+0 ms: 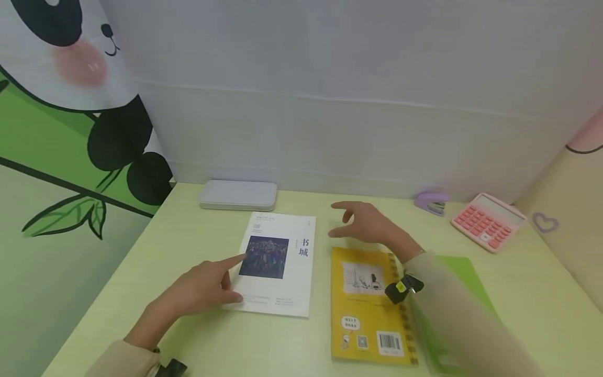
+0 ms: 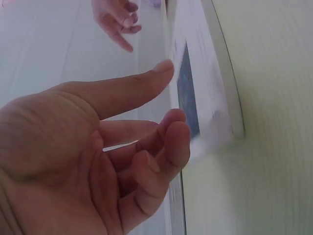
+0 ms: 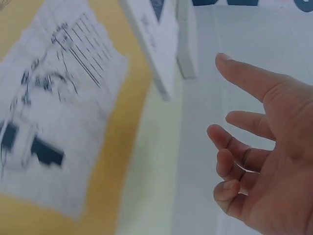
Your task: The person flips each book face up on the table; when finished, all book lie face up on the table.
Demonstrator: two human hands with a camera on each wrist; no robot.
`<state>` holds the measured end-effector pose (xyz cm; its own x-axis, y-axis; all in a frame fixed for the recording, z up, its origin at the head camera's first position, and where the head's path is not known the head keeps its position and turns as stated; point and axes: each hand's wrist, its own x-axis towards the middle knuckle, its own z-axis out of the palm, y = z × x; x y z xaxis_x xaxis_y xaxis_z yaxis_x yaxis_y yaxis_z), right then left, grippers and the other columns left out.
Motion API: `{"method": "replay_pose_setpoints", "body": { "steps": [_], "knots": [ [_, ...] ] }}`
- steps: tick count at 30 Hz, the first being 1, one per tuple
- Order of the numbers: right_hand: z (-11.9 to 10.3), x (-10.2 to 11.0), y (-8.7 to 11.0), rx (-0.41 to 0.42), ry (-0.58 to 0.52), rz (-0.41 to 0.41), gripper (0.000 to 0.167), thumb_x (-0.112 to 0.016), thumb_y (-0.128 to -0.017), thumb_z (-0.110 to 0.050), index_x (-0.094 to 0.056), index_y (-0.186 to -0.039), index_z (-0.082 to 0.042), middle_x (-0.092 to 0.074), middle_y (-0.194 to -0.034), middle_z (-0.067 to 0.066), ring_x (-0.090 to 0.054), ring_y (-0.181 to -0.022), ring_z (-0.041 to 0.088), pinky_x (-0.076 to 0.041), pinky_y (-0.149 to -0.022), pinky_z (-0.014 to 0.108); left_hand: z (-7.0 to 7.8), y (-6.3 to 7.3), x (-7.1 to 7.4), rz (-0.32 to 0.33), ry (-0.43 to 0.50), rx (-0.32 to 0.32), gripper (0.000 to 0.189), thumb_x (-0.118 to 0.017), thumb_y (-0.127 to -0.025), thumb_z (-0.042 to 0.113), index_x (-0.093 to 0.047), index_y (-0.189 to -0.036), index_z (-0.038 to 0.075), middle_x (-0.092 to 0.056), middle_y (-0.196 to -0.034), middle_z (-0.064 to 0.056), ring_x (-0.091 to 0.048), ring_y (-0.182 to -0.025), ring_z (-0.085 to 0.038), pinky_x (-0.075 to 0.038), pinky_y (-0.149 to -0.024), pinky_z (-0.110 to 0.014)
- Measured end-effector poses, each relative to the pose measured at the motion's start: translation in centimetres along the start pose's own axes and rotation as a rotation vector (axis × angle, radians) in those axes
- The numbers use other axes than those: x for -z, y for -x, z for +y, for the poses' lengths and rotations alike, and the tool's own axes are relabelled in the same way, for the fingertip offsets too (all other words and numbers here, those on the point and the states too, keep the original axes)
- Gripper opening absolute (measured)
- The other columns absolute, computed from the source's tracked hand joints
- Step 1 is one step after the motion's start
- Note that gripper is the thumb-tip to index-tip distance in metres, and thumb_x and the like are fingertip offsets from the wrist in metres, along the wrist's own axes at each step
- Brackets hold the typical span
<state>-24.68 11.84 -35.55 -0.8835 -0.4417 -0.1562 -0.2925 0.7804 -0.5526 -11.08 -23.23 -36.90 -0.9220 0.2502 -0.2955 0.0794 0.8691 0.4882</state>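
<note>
A white book (image 1: 275, 290) with a dark picture on its cover lies on the table between my two hands. At its left edge is my left hand (image 1: 200, 288), index finger stretched over the cover and thumb near the lower left corner. The left wrist view shows this hand (image 2: 98, 152) with thumb and fingers apart and nothing between them. My right hand (image 1: 365, 222) hovers beyond the top of a yellow book (image 1: 367, 309), its fingertips pointing left toward the white book. In the right wrist view its fingers (image 3: 244, 81) are loosely bent and hold nothing.
A pale flat case (image 1: 238, 195) lies behind the white book by the back panel. At the back right are a purple stapler (image 1: 431, 202) and a pink calculator (image 1: 488, 222). A green folder (image 1: 464, 272) lies partly under my right sleeve, beside the yellow book.
</note>
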Motion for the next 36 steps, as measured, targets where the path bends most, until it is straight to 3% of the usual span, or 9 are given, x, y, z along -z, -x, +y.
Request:
{"method": "replay_pose_setpoints", "body": {
  "steps": [6, 12, 16, 20, 23, 29, 36],
  "knots": [
    [1.6, 2.3, 3.5, 0.027, 0.01, 0.045, 0.062, -0.078, -0.096, -0.035, -0.059, -0.151, -0.013, -0.071, -0.116, 0.011, -0.059, -0.091, 0.023, -0.051, -0.072, 0.034, 3.8, -0.2, -1.8, 0.001, 0.09, -0.133, 0.078, -0.088, -0.086, 0.026, -0.054, -0.155, 0.011, -0.065, -0.081, 0.011, -0.051, -0.066, -0.01, -0.042, -0.064, -0.026],
    [4.4, 2.4, 6.7, 0.021, -0.046, 0.063, 0.051, -0.077, -0.098, -0.028, -0.066, -0.143, -0.007, -0.075, -0.106, 0.009, -0.062, -0.081, 0.02, -0.05, -0.066, 0.033, 7.0, -0.8, -4.5, -0.038, 0.131, -0.274, 0.082, -0.087, -0.086, 0.03, -0.051, -0.157, 0.01, -0.068, -0.084, 0.016, -0.057, -0.063, -0.005, -0.046, -0.066, -0.025],
    [6.5, 1.9, 8.2, -0.029, -0.109, 0.065, 0.048, -0.076, -0.098, -0.024, -0.067, -0.14, -0.003, -0.076, -0.104, 0.011, -0.061, -0.076, 0.02, -0.048, -0.064, 0.034, 8.9, -1.3, -6.3, -0.082, 0.15, -0.324, 0.087, -0.089, -0.084, 0.031, -0.048, -0.158, 0.009, -0.066, -0.083, 0.018, -0.056, -0.061, -0.003, -0.046, -0.067, -0.024],
    [8.4, 0.9, 8.7, -0.095, -0.164, 0.086, 0.046, -0.075, -0.098, -0.02, -0.067, -0.139, -0.001, -0.076, -0.103, 0.012, -0.064, -0.075, 0.018, -0.05, -0.065, 0.033, 10.4, -1.9, -7.7, -0.132, 0.175, -0.325, 0.094, -0.091, -0.081, 0.031, -0.045, -0.16, 0.007, -0.066, -0.08, 0.018, -0.054, -0.063, -0.003, -0.045, -0.067, -0.024],
    [9.3, 0.1, 8.5, -0.14, -0.205, 0.094, 0.048, -0.077, -0.097, -0.019, -0.066, -0.139, 0.0, -0.075, -0.098, 0.011, -0.062, -0.066, 0.017, -0.05, -0.061, 0.032, 11.1, -2.1, -8.6, -0.156, 0.178, -0.287, 0.099, -0.092, -0.079, 0.031, -0.042, -0.161, 0.006, -0.064, -0.078, 0.017, -0.054, -0.067, -0.004, -0.044, -0.067, -0.024],
    [9.6, -0.5, 8.2, -0.192, -0.236, 0.093, 0.045, -0.078, -0.096, -0.018, -0.069, -0.136, 0.001, -0.071, -0.089, 0.008, -0.054, -0.055, 0.016, -0.044, -0.053, 0.031, 12.0, -2.0, -9.5, -0.171, 0.165, -0.237, 0.099, -0.092, -0.078, 0.028, -0.042, -0.16, 0.004, -0.061, -0.08, 0.013, -0.053, -0.071, -0.007, -0.043, -0.067, -0.024],
    [10.0, -0.5, 8.3, -0.233, -0.253, 0.083, 0.042, -0.078, -0.095, -0.02, -0.073, -0.132, -0.001, -0.056, -0.065, 0.002, -0.046, -0.052, 0.013, -0.039, -0.05, 0.027, 12.4, -1.9, -10.1, -0.156, 0.187, -0.235, 0.106, -0.094, -0.074, 0.023, -0.037, -0.161, 0.002, -0.06, -0.081, 0.011, -0.052, -0.07, -0.007, -0.043, -0.068, -0.024]
  ]
}}
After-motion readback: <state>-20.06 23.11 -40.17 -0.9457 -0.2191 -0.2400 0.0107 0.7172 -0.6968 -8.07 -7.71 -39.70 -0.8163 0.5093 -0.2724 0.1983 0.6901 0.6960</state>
